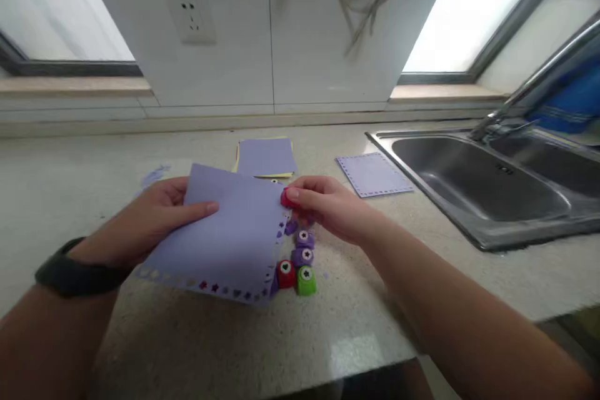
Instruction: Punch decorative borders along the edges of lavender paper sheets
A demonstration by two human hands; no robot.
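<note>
The left grip [162, 217] pinches a lavender sheet [225, 222] by its left side, thumb flat on top and fingers out of sight beneath, with a dark band [80, 270] around the wrist behind it. The right grip [334, 203] closes thumb and fingers on a red punch [285, 197] at the far part of the sheet's right edge, so the sheet spans the gap between the two grips. Small cut-out shapes line the sheet's near edge and run up its right edge towards the right grip. On the surface [356, 306], nearer the body than the right grip, more punches sit close together — two purple punches [304, 247], a second red punch [285, 275] and a green punch [306, 282]. Beyond both grips lies a paper stack [266, 156], lavender on top with yellow showing at its edges. To the right of the right grip rests a bordered sheet [375, 175], and farther right is the sink [515, 230] with its faucet [529, 84]. Just beyond the left grip lie purple scraps [154, 176] — too blurred to make out singly.
</note>
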